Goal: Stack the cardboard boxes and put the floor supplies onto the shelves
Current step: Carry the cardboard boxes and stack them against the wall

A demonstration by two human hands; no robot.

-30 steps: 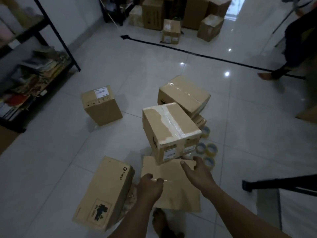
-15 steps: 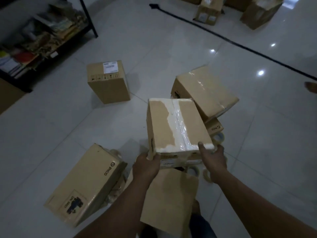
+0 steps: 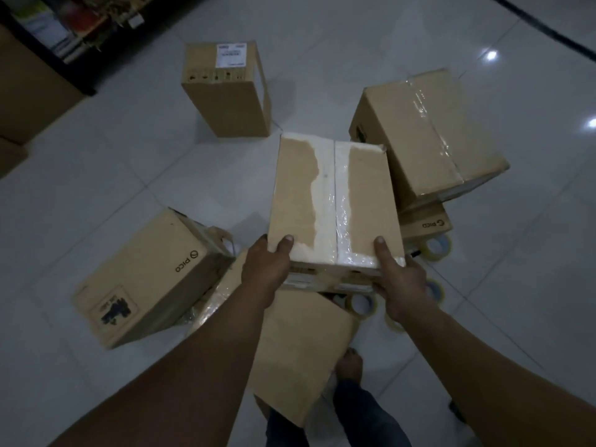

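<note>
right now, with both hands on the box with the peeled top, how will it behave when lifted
The taped box probably stays stiff: square edges, flaps sealed. It may be weighty, since the left hand and right hand both grip its near corners. Its glossy tape could feel slick by the right thumb.

A storeroom: sealed cardboard boxes [image 3: 225, 91] and tape rolls [image 3: 437, 248] strew a tiled floor [image 3: 129, 175] beside a stocked shelf [image 3: 64, 33].

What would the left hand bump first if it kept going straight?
The taped box it grips: the left hand points into its near edge. Beyond, probably the labelled box, though depth is unclear.
</note>
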